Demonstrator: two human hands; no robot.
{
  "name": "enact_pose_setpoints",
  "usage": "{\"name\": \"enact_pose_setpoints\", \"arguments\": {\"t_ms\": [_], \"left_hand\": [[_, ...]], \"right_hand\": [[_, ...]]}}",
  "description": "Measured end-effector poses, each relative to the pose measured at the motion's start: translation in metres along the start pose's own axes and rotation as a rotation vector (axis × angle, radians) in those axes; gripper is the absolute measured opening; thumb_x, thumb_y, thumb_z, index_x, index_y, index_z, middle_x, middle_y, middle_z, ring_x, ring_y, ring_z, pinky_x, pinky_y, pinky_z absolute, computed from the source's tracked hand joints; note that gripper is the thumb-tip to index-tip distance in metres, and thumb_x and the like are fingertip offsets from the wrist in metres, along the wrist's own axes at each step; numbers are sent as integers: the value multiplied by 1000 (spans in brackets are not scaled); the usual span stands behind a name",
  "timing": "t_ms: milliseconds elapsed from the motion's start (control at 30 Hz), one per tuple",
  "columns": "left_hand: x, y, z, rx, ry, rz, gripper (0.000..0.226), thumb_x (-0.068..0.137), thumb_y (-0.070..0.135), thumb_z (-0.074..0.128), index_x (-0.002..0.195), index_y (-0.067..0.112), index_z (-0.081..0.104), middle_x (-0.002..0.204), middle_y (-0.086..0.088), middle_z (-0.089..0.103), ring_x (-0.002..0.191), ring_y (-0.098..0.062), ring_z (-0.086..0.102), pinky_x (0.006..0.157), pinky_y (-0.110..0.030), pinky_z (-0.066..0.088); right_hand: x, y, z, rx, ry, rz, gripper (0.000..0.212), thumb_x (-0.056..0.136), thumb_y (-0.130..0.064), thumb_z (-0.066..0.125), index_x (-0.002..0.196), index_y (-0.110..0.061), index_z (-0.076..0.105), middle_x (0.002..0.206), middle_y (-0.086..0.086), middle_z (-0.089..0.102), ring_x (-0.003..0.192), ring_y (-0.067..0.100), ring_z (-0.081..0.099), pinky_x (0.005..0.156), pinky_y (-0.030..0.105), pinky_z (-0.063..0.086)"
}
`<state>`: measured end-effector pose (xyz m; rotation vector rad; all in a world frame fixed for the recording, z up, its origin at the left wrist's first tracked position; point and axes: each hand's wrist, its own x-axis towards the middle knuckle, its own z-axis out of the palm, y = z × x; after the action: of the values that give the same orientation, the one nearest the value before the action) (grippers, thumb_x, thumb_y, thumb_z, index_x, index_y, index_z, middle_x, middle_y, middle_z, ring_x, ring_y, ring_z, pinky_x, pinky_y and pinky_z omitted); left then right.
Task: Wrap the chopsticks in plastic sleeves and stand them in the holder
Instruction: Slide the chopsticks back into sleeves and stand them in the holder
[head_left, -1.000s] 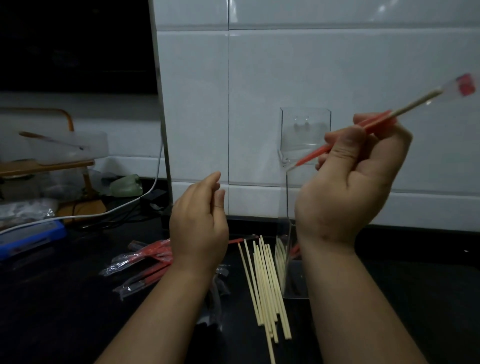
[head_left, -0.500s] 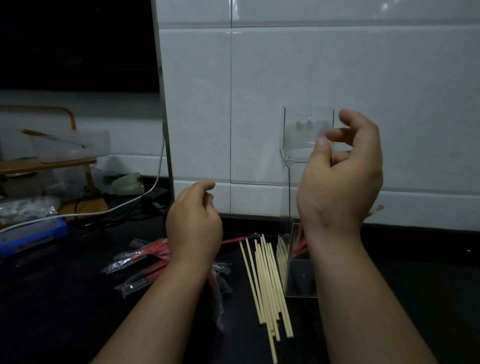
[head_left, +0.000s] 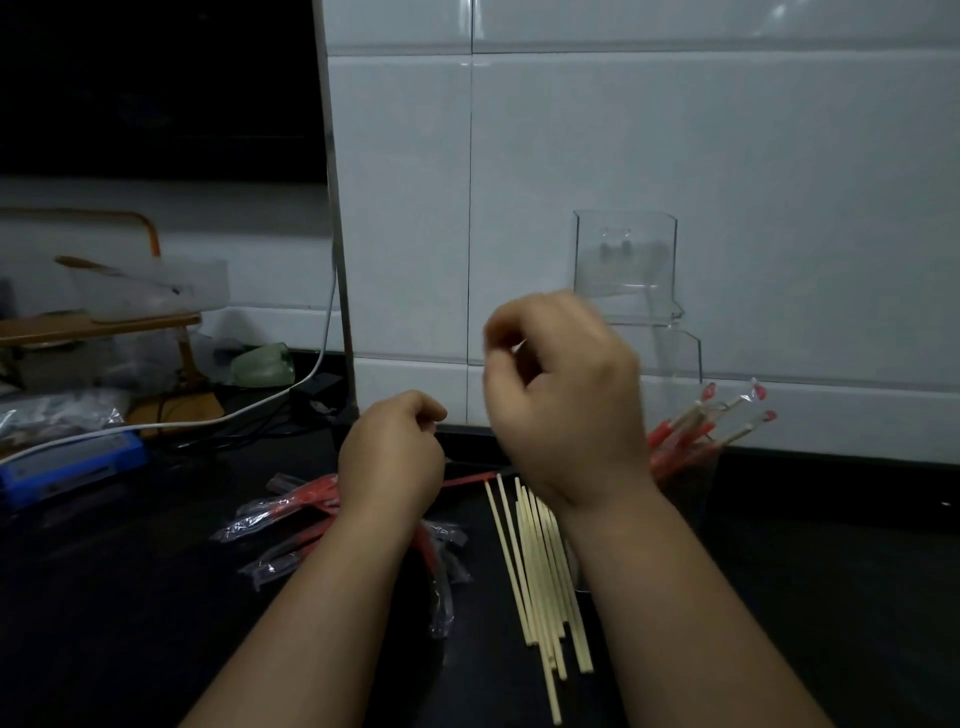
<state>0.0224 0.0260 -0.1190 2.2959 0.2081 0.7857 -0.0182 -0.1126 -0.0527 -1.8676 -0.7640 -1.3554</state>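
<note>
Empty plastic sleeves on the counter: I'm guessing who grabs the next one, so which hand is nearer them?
Left hand, directly above the sleeves; right hand is farther right, over the bare chopsticks.

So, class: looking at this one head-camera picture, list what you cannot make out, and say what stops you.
- Right hand: motion-blurred fingers; whether it holds anything is unclear.
- Left hand: seen from the back; curled fingers hide the palm.
- Holder: base hidden behind the right wrist; clear walls fade into the dark.
- Wrapped chopsticks: overlapping, so uncountable.
- Bare chopsticks: far ends covered by the right hand.
- Shelf clutter: too dim.
</note>
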Motion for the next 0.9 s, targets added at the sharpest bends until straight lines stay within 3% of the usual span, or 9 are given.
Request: {"name": "enact_pose_setpoints", "arguments": {"t_ms": [100, 233, 367, 467, 567, 667, 767, 900], "left_hand": [[5, -8, -7, 3, -100, -92, 33, 86, 5, 52, 89, 32, 70, 102, 4, 72, 93, -18, 63, 79, -32, 51], [9, -14, -16, 172, -241, -138, 38, 84, 8, 60, 65, 41, 59, 112, 4, 71, 104, -23, 64, 91, -39, 52], [7, -9, -23, 452, -448, -57, 33, 83, 15, 71, 74, 45, 62, 125, 8, 62, 123, -24, 49, 102, -39, 42], [3, -6, -23, 504, -571, 85, 37, 86, 13, 69, 78, 49, 63, 137, 10, 51, 131, -24, 38, 106, -43, 32], [3, -9, -27, 457, -686, 147, 38, 77, 16, 79, 69, 50, 63, 147, 13, 41, 136, -22, 32, 112, -49, 27], [4, -14, -31, 398, -738, 198, 33, 70, 24, 86, 71, 50, 66, 134, 18, 46, 132, -18, 34, 113, -49, 26], [5, -16, -31, 376, -811, 266, 34, 66, 32, 88, 74, 56, 66, 121, 22, 50, 126, -14, 38, 112, -49, 30], [5, -17, -29, 386, -883, 316, 43, 70, 31, 84, 70, 67, 61, 119, 26, 45, 125, -13, 39, 112, -46, 32]], "right_hand": [[-6, 0, 10, -50, -350, 188, 10, 88, -10, 59, 90, -17, 65, 88, 0, 64, 81, 16, 57, 70, 28, 46], [-12, 4, 20, -217, -742, 445, 24, 92, -11, 57, 110, -24, 68, 109, 2, 66, 95, 21, 62, 75, 25, 47], [-23, 14, 34, -347, -1094, 606, 25, 88, -7, 60, 111, -12, 69, 99, 9, 66, 82, 25, 61, 72, 27, 49], [-28, 15, 37, -404, -1180, 683, 18, 88, -8, 61, 105, -6, 65, 87, 10, 57, 71, 25, 53, 67, 29, 44], [-32, 15, 37, -403, -1195, 727, 23, 89, -10, 61, 111, -5, 64, 96, 12, 59, 85, 29, 59, 70, 30, 44], [-35, 17, 38, -426, -1207, 759, 30, 89, -12, 62, 119, -5, 62, 116, 14, 62, 106, 31, 62, 75, 32, 44], [-37, 18, 41, -447, -1217, 772, 36, 89, -13, 63, 124, -5, 59, 122, 15, 61, 110, 32, 61, 78, 34, 46], [-39, 22, 44, -449, -1211, 784, 41, 87, -16, 66, 126, -6, 59, 124, 15, 60, 112, 33, 60, 82, 36, 48]]}}
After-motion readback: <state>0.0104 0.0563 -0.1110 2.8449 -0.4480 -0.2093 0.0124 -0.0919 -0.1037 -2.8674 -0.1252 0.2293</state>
